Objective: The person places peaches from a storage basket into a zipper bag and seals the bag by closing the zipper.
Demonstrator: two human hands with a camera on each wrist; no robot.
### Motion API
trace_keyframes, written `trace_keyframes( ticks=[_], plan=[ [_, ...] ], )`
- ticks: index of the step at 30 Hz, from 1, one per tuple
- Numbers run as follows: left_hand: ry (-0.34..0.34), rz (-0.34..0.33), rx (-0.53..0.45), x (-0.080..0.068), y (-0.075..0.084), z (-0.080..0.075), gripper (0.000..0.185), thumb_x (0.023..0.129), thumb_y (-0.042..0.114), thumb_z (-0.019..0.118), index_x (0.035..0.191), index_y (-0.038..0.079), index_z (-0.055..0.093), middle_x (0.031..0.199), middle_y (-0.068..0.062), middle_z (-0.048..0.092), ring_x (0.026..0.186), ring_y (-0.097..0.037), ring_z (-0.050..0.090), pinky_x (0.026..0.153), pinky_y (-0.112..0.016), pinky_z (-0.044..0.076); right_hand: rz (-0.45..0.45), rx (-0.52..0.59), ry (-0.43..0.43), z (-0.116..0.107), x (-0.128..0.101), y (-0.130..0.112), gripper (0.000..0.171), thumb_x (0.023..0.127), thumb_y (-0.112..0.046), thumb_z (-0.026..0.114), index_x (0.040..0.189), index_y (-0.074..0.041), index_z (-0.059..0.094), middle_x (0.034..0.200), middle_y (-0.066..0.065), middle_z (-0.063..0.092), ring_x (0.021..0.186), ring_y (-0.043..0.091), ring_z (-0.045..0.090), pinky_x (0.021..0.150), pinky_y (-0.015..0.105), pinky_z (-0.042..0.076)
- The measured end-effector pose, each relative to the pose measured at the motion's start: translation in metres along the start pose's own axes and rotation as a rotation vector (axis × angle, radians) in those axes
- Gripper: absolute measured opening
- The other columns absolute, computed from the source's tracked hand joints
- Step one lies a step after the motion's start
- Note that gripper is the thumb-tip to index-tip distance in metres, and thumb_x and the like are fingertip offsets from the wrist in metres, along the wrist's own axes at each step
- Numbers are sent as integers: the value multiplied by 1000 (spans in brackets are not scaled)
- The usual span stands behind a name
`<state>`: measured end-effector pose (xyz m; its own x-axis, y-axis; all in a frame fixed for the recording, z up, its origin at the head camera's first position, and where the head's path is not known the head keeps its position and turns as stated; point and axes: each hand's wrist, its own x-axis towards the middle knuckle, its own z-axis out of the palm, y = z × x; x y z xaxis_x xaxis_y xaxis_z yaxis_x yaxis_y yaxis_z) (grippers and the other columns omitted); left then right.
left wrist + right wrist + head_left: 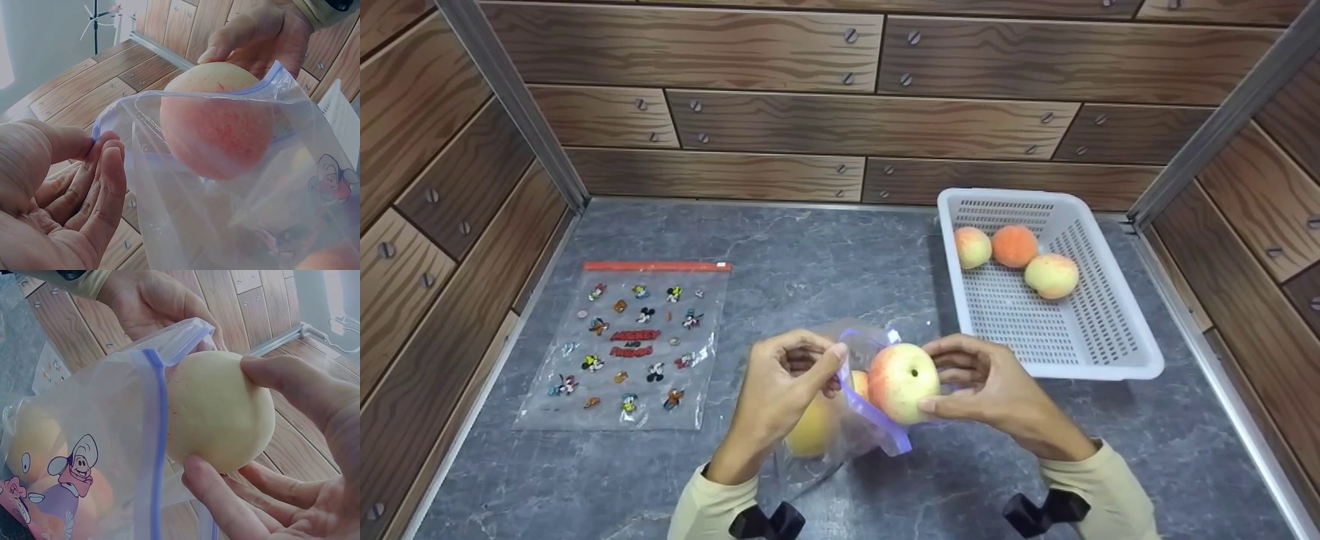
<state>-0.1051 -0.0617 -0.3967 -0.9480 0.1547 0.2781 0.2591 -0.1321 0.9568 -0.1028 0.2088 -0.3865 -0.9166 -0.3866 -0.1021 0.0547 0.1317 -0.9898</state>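
A peach [903,381] is held at the mouth of a clear bag [840,420], partly inside the purple zip rim. The peach is gripped by the right hand [997,394], thumb below and fingers curled over the top. The bag rim is pinched between thumb and fingers of the left hand [784,382]. More fruit [808,431] is seen inside the bag. Right of and beyond the bag, a white basket [1110,352] containing three peaches [1014,246] is placed. Left of the bag, a second, printed bag [634,349] is laid flat on the grey table [810,255].
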Motion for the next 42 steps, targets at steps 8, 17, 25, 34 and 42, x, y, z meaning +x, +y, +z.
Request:
trace_keyframes(
  ticks=[8, 17, 25, 34, 42],
  plan=[
    [18, 18, -12, 2, 1, -1, 10, 92, 3, 71, 87, -6, 70, 74, -14, 70, 59, -17, 66, 56, -33, 60, -89, 179, -57, -4, -1, 0, 35, 97, -1, 64, 127, 14, 52, 124, 28, 60, 111, 36, 66, 92, 53, 56],
    [40, 4, -1, 3, 1, -3, 10, 92, 2, 72, 86, -6, 69, 73, -13, 69, 58, -17, 66, 55, -34, 60, -85, 163, 30, -15, -3, 0, 27, 99, -5, 64, 122, 9, 59, 112, 16, 67, 92, 23, 70, 78, 44, 62],
    [47, -16, 5, 1, 0, -5, 10, 92, 3, 72, 88, -6, 69, 74, -13, 70, 59, -17, 66, 56, -33, 60, -153, 139, 263, -34, -1, -25, 23, 95, 7, 61, 118, 12, 60, 108, 22, 67, 84, 23, 69, 69, 36, 62],
    [58, -16, -19, -1, 0, -5, 11, 91, 2, 73, 87, -8, 69, 74, -13, 70, 57, -17, 65, 54, -32, 59, -363, -173, 628, -110, 39, -50, 22, 91, 5, 71, 112, 8, 65, 96, 7, 71, 76, 12, 67, 65, 18, 57],
    [54, -7, -28, -4, 2, -6, 11, 90, 1, 73, 87, -9, 68, 75, -13, 70, 58, -16, 66, 54, -32, 59, -145, -869, 598, -162, 82, -40, 38, 93, -9, 70, 125, 9, 61, 122, 28, 65, 108, 38, 62, 90, 38, 50]
  ],
)
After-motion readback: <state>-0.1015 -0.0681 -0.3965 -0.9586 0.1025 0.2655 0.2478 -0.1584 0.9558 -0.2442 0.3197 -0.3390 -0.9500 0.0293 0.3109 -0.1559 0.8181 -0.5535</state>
